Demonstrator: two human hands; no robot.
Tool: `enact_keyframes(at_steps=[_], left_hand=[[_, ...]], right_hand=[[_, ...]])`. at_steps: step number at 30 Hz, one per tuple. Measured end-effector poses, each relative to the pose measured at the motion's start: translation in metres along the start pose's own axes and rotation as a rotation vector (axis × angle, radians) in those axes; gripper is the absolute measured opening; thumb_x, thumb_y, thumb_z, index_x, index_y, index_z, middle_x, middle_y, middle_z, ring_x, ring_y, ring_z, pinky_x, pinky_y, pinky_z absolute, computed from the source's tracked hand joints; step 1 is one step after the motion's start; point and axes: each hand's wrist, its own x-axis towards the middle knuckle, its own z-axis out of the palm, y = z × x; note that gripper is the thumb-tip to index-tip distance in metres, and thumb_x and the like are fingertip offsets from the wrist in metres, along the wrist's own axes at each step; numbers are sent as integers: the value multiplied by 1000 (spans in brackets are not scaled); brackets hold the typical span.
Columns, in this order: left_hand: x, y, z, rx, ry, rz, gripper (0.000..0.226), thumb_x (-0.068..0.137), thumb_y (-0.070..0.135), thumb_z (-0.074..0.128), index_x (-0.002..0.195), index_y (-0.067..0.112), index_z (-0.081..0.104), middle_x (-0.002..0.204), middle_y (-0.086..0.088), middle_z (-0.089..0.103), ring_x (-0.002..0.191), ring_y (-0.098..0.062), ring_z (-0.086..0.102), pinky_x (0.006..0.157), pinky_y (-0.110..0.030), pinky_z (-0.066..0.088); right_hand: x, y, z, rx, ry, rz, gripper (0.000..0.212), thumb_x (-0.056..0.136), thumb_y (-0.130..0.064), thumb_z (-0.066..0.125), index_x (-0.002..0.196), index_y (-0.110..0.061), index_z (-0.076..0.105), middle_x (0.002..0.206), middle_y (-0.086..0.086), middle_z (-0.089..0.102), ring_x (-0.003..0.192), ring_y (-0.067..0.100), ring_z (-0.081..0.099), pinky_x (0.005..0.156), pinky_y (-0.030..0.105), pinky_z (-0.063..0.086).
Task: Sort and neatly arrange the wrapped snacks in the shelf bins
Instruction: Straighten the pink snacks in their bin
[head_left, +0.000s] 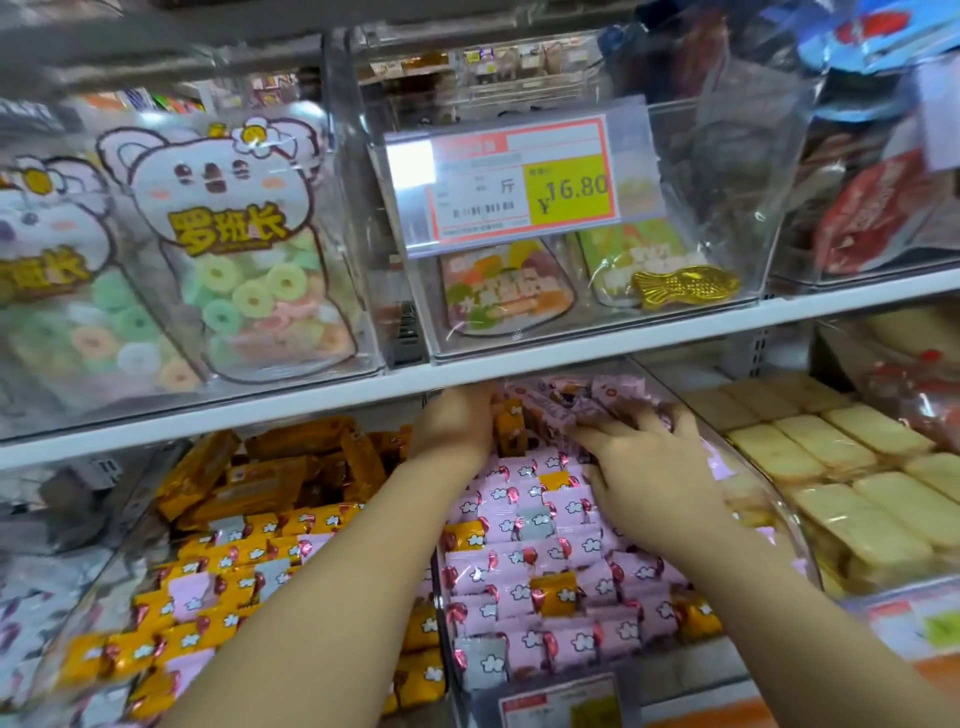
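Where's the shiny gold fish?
Head view, right of centre: the gold fish lies in the front right corner of the upper clear bin, below the price tag.

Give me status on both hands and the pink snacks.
Left hand deep under shelf, grip not visible. Right hand spread flat on pink snacks. Orange snacks mixed in.

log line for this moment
left hand: reaching to back, fingers hidden | right hand: spread on pink snacks | orange snacks: mixed among pink
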Motion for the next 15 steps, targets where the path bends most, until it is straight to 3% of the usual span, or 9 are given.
enact_keyframes(at_steps=[3, 6, 8, 10, 12, 15], left_hand=[[-21, 5, -13, 36, 107, 143, 18, 96, 25, 42, 91, 24, 59, 81, 4, 59, 72, -21, 52, 60, -28, 36], [-48, 0, -20, -67, 287, 258, 15, 97, 19, 46, 102, 16, 60, 92, -4, 61, 82, -26, 57, 68, -31, 44], [-68, -6, -27, -194, 359, 271, 11, 97, 17, 46, 100, 16, 57, 87, 1, 57, 76, -18, 54, 64, -24, 38], [-87, -11, -34, -289, 419, 242, 8, 97, 17, 47, 93, 22, 52, 75, 8, 54, 64, -10, 50, 53, -15, 32], [-102, -18, -38, -419, 417, 146, 12, 98, 21, 45, 88, 26, 50, 75, 10, 58, 68, -4, 56, 56, -8, 36], [-116, -37, -43, -541, 384, 39, 11, 98, 27, 44, 90, 28, 51, 88, 6, 64, 86, -10, 64, 71, -16, 46]], right_hand=[[0, -1, 3, 9, 53, 3, 43, 56, -23, 81, 97, -33, 70, 93, -10, 72, 98, 24, 63, 87, 41, 22], [-1, -4, -2, 36, 170, 0, 40, 55, -23, 84, 92, -28, 71, 89, -5, 73, 91, 29, 65, 98, 50, 17], [0, -10, -14, 79, 170, -18, 43, 63, -29, 81, 104, -29, 68, 95, -2, 71, 96, 30, 63, 103, 51, 12], [-1, -22, -27, 162, 70, -33, 48, 81, -40, 65, 127, -34, 52, 114, -4, 64, 113, 27, 53, 107, 44, 14], [-3, -37, -33, 407, -13, -57, 46, 88, -41, 56, 131, -31, 45, 118, -2, 60, 113, 24, 51, 101, 38, 29], [-8, -62, -36, 771, -25, -85, 35, 88, -27, 61, 121, -23, 54, 104, -4, 61, 84, 11, 56, 77, 27, 43]])
